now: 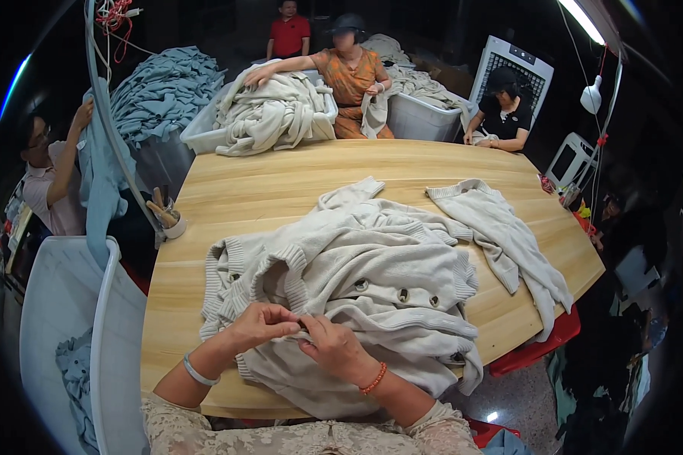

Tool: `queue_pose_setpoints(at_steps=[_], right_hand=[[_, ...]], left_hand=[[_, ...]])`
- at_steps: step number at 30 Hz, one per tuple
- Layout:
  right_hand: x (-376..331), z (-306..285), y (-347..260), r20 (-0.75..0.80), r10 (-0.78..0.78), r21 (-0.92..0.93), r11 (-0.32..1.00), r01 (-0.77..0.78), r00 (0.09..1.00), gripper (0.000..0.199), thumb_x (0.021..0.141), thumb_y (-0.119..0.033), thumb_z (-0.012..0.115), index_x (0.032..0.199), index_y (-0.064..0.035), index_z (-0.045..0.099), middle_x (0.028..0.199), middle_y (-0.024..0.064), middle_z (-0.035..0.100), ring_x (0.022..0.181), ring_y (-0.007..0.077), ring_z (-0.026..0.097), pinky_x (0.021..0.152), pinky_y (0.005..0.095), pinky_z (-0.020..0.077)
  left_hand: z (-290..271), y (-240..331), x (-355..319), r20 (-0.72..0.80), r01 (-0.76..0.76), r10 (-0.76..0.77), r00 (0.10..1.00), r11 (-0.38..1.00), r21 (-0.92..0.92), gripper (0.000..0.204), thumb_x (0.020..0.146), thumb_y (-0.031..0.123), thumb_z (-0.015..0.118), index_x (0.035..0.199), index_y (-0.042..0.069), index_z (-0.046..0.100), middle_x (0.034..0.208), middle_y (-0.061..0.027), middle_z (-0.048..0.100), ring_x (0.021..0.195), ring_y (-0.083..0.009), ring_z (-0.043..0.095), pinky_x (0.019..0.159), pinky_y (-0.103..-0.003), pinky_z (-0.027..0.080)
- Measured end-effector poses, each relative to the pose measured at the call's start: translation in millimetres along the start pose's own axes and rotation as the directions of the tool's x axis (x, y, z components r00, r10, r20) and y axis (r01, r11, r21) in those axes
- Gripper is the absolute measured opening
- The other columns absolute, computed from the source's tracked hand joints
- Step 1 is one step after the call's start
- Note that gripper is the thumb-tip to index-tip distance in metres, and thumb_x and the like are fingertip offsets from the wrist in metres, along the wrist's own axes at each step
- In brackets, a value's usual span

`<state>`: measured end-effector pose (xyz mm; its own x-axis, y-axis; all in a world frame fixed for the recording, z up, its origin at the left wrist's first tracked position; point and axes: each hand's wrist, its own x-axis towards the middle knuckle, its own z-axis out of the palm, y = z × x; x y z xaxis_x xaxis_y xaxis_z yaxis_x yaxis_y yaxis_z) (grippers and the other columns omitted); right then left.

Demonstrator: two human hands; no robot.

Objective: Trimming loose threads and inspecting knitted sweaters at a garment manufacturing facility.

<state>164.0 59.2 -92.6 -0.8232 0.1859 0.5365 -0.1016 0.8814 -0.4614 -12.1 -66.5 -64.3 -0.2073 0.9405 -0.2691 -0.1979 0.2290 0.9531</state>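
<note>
A heap of cream knitted cardigans [341, 265] with dark round buttons and ribbed edges lies in front of me on the table. My left hand [259, 327], with a pale bangle on its wrist, and my right hand [337, 350], with an orange bead bracelet, meet at the near left of the heap. The fingers of both are pinched together on the edge of a cardigan. A small dark spot shows between the fingertips, too small to name. Just beyond my hands a ribbed collar or cuff stands up in a loop. Another cream knit piece [501, 235] lies apart at the right.
The wooden table [235, 182] carries a small pot of tools [173, 224] at its left edge. White bins [334, 114] of cream knitwear stand beyond it. A large white bin [61, 280] is at my left. Several people sit or stand around, one holding a blue-grey garment [99, 174].
</note>
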Motion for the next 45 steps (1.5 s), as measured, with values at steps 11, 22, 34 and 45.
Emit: queue_pose_setpoints(at_steps=[11, 22, 34, 45], right_hand=[[8, -3, 5, 0.112, 0.093, 0.100, 0.989, -0.105, 0.989, 0.043, 0.083, -0.011, 0.070, 0.122, -0.0043, 0.054, 0.100, 0.0156, 0.060, 0.082, 0.0364, 0.065, 0.067, 0.0435, 0.0550], [4, 0, 1, 0.059, 0.094, 0.125, 0.987, -0.100, 0.994, 0.042, 0.083, -0.001, 0.063, 0.124, 0.0000, 0.053, 0.105, 0.0190, 0.058, 0.086, 0.0382, 0.065, 0.069, 0.0442, 0.0547], [15, -9, 8, 0.041, 0.082, 0.203, 0.975, -0.089, 0.996, 0.034, 0.080, 0.003, 0.060, 0.114, 0.0021, 0.059, 0.101, 0.0184, 0.056, 0.088, 0.0373, 0.062, 0.072, 0.0450, 0.0515], [12, -46, -2, -0.056, 0.180, 0.095, 0.980, -0.174, 0.982, 0.017, 0.085, -0.003, 0.067, 0.102, -0.0030, 0.065, 0.088, 0.0096, 0.062, 0.064, 0.0275, 0.064, 0.056, 0.0363, 0.0496]], left_hand=[[20, -22, -10, -0.064, -0.360, 0.584, 0.809, 0.579, 0.731, 0.025, 0.083, -0.005, 0.066, 0.107, -0.002, 0.067, 0.093, -0.0144, 0.065, 0.079, -0.0252, 0.065, 0.064, -0.031, 0.052], [35, -29, -5, -0.120, -0.326, 0.724, 0.679, 0.444, 0.835, 0.015, 0.079, -0.008, 0.063, 0.093, -0.002, 0.061, 0.085, -0.0168, 0.061, 0.078, -0.0361, 0.061, 0.069, -0.040, 0.049], [26, -16, 1, -0.189, -0.305, 0.586, 0.788, 0.638, 0.707, 0.008, 0.086, -0.005, 0.058, 0.093, -0.002, 0.061, 0.081, -0.0132, 0.058, 0.070, -0.0244, 0.059, 0.063, -0.032, 0.046], [-10, 6, -3, -0.363, -0.280, 0.659, 0.659, 0.663, 0.694, 0.011, 0.093, -0.005, 0.055, 0.102, -0.001, 0.060, 0.092, -0.0060, 0.059, 0.080, -0.0137, 0.057, 0.072, -0.027, 0.047]])
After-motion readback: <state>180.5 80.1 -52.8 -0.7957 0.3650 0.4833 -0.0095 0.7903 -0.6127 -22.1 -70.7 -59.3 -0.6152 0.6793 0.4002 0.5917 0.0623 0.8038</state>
